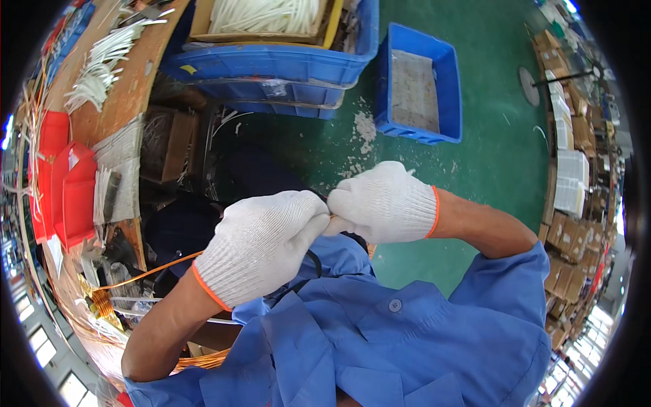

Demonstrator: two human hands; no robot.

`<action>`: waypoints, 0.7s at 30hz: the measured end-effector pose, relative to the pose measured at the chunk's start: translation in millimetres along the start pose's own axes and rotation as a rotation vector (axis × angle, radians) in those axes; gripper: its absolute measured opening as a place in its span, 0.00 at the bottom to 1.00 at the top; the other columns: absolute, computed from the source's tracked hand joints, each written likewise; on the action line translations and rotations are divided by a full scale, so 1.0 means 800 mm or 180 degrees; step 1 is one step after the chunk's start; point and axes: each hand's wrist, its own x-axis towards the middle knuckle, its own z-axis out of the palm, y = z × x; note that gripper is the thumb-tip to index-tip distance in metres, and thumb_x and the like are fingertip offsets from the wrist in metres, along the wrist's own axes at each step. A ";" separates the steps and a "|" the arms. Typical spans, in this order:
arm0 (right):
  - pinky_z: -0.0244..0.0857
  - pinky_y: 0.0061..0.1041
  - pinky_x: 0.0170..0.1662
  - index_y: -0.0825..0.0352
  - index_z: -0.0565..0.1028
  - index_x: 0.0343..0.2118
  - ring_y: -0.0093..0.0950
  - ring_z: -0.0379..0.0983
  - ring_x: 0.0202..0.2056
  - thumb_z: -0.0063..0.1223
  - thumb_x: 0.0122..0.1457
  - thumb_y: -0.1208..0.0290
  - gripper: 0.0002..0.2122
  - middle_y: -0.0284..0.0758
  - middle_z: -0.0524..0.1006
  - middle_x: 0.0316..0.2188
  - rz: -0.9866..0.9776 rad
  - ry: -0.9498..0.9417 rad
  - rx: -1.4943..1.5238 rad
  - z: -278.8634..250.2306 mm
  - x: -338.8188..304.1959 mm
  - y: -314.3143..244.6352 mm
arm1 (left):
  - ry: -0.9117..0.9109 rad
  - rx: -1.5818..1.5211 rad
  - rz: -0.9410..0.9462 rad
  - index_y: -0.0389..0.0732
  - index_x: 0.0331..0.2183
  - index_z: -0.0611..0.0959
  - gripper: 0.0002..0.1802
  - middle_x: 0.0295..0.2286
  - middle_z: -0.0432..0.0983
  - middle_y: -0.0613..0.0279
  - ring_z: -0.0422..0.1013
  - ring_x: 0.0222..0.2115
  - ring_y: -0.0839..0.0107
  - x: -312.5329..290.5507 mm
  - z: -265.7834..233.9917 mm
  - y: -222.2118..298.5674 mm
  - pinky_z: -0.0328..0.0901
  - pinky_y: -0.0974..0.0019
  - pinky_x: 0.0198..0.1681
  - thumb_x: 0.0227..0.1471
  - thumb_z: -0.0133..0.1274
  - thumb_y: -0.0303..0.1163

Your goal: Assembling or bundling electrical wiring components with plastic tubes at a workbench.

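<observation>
My left hand (264,237) and my right hand (386,203), both in white knit gloves with orange cuffs, meet in front of my chest. Their fingers are closed and pinched together at the tips. Whatever lies between the fingertips is too small and too covered to make out. An orange copper-coloured wire (152,273) runs from the bench toward my left wrist and passes out of sight behind it.
On the left, the wooden bench (129,91) carries white tubing pieces (108,61) and red bins (73,193). Ahead are stacked blue crates (271,64), with a box of white strips on top. A separate blue crate (453,91) sits on the green floor; cartons (573,237) line the right.
</observation>
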 end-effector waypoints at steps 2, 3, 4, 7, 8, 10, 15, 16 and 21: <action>0.72 0.40 0.26 0.63 0.77 0.30 0.42 0.81 0.26 0.65 0.63 0.54 0.16 0.37 0.78 0.24 -0.0101 0.0173 0.0077 0.003 -0.003 0.002 | 0.0149 0.0144 -0.0055 0.36 0.42 0.88 0.09 0.36 0.84 0.48 0.83 0.37 0.51 -0.025 -0.020 -0.006 0.76 0.57 0.41 0.61 0.58 0.26; 0.71 0.40 0.26 0.62 0.77 0.30 0.42 0.81 0.27 0.65 0.63 0.54 0.16 0.36 0.78 0.24 -0.0114 0.0356 0.0162 0.005 -0.003 0.004 | 0.0010 0.0161 -0.0377 0.36 0.42 0.88 0.09 0.35 0.84 0.47 0.83 0.35 0.51 -0.044 -0.043 -0.009 0.76 0.57 0.40 0.61 0.58 0.27; 0.71 0.40 0.26 0.62 0.77 0.30 0.42 0.81 0.27 0.65 0.63 0.54 0.16 0.36 0.78 0.24 -0.0144 0.0363 0.0177 0.008 -0.005 0.009 | -0.0093 0.0249 -0.0608 0.35 0.41 0.88 0.08 0.34 0.83 0.47 0.83 0.34 0.52 -0.071 -0.068 -0.016 0.76 0.57 0.39 0.60 0.58 0.26; 0.73 0.43 0.26 0.64 0.78 0.32 0.44 0.83 0.29 0.58 0.68 0.51 0.19 0.41 0.82 0.27 -0.0173 0.0247 0.0410 0.016 0.008 0.015 | 0.0030 0.0658 -0.0808 0.37 0.40 0.87 0.07 0.34 0.83 0.50 0.82 0.33 0.52 -0.129 -0.091 -0.035 0.76 0.57 0.38 0.59 0.60 0.26; 0.73 0.42 0.26 0.64 0.78 0.31 0.43 0.83 0.29 0.57 0.69 0.51 0.19 0.41 0.82 0.27 -0.0236 0.0119 0.0359 0.017 0.019 0.008 | 0.0262 0.0977 -0.0773 0.40 0.39 0.87 0.06 0.34 0.84 0.53 0.82 0.34 0.50 -0.140 -0.091 -0.035 0.76 0.56 0.36 0.59 0.61 0.27; 0.72 0.42 0.23 0.64 0.78 0.30 0.42 0.83 0.27 0.55 0.70 0.50 0.20 0.39 0.81 0.25 -0.0603 0.0259 0.0401 0.028 0.051 -0.018 | 0.0284 0.1233 -0.0693 0.41 0.39 0.86 0.06 0.32 0.83 0.54 0.82 0.32 0.51 -0.141 -0.079 -0.032 0.75 0.56 0.35 0.58 0.62 0.27; 0.69 0.42 0.19 0.64 0.76 0.28 0.42 0.82 0.22 0.54 0.71 0.50 0.21 0.38 0.80 0.21 -0.0981 0.0966 0.0260 0.056 0.145 -0.092 | 0.0593 0.1595 -0.0367 0.43 0.39 0.85 0.07 0.29 0.79 0.57 0.80 0.28 0.52 -0.141 -0.067 -0.048 0.73 0.55 0.30 0.56 0.61 0.26; 0.69 0.41 0.19 0.65 0.77 0.29 0.42 0.82 0.22 0.54 0.71 0.50 0.21 0.39 0.80 0.21 -0.1021 0.1068 0.0318 0.059 0.157 -0.096 | 0.0542 0.1570 -0.0487 0.44 0.40 0.85 0.08 0.30 0.78 0.56 0.79 0.31 0.52 -0.144 -0.069 -0.051 0.72 0.53 0.33 0.56 0.60 0.26; 0.75 0.39 0.36 0.59 0.80 0.40 0.42 0.82 0.37 0.53 0.72 0.60 0.10 0.38 0.82 0.36 -0.0669 0.0806 0.1297 0.031 0.117 -0.044 | 0.0208 0.2496 -0.0956 0.42 0.48 0.82 0.19 0.34 0.76 0.53 0.73 0.40 0.48 -0.210 -0.135 -0.064 0.67 0.47 0.46 0.54 0.59 0.21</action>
